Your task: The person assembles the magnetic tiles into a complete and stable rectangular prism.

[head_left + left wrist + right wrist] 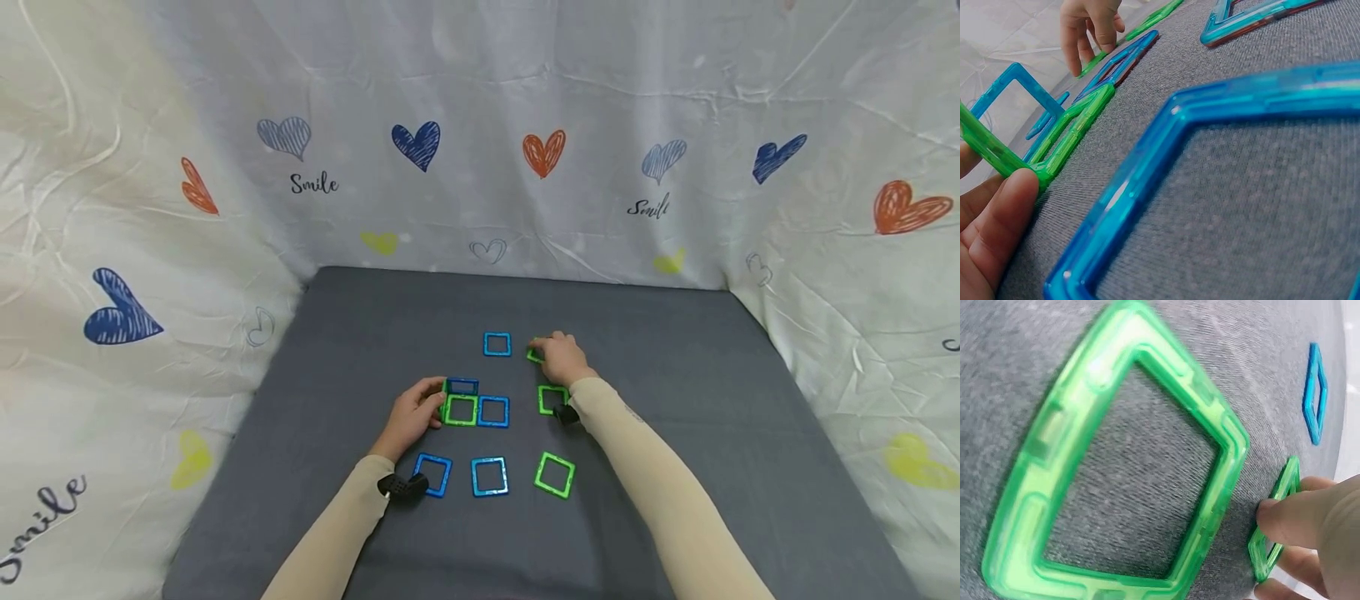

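Observation:
My left hand point(411, 414) pinches an upright green square magnetic tile point(988, 144), thumb on one face and fingers behind it. That tile stands at the left edge of a flat green tile point(461, 423). An upright blue tile point(1016, 70) rises along the flat green tile's far edge, and a flat blue tile point(493, 425) lies against its right side. Farther back on the right, my right hand point(566, 360) pinches another green tile point(1260, 553) between thumb and fingers, the tile tilted near the cloth. Its far part is hidden behind the fingers.
Loose tiles lie flat on the grey cloth point(360, 333): a blue one point(497, 334) at the back, a green one point(553, 388) under the right wrist, and in front a blue point(437, 457), another blue point(491, 494) and a green point(559, 459). White curtains point(480, 200) surround the table.

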The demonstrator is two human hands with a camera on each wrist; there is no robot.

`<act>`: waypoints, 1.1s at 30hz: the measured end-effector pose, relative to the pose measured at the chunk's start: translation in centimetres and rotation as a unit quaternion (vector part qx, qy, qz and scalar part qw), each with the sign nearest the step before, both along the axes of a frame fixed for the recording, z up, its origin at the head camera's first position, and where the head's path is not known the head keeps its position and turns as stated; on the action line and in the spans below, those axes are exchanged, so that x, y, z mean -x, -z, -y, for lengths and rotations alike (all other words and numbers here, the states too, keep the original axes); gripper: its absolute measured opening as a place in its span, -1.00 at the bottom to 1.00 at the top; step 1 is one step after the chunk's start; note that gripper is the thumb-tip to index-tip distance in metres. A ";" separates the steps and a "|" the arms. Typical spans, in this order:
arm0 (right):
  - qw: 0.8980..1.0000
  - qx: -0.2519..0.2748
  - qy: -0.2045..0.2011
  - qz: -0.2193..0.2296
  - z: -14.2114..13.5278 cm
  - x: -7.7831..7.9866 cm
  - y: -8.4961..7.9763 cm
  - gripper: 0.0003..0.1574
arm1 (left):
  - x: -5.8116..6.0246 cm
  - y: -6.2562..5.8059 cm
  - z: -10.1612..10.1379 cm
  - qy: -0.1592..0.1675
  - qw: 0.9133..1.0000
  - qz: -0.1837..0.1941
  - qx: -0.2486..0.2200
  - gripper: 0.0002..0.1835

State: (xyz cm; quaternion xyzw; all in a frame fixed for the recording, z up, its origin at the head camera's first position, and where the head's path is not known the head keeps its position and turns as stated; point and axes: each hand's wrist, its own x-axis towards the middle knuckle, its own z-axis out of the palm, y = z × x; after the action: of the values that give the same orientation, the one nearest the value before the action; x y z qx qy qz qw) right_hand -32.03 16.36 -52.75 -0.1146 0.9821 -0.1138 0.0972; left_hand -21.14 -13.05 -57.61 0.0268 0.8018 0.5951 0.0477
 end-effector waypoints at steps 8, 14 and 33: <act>0.999 -0.012 -0.026 0.019 0.2 -0.8 -0.5 -0.43 | -0.2 0.1 0.0 -0.002 1.000 -0.004 0.001 -0.60; 0.998 0.005 -0.053 0.022 -0.2 -0.9 -1.4 -0.45 | -0.1 0.1 0.0 -0.004 1.000 -0.002 -0.004 -0.60; 0.989 0.134 -0.004 0.059 -2.3 -1.5 -3.1 -0.46 | 0.0 0.1 0.1 -0.002 1.000 0.002 -0.007 -0.60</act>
State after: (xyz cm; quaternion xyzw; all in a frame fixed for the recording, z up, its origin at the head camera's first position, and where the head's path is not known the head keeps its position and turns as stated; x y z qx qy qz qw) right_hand -30.52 18.65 -49.62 -0.1237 0.9501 -0.2506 0.1387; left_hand -21.13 -13.13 -57.70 0.0246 0.7973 0.6011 0.0483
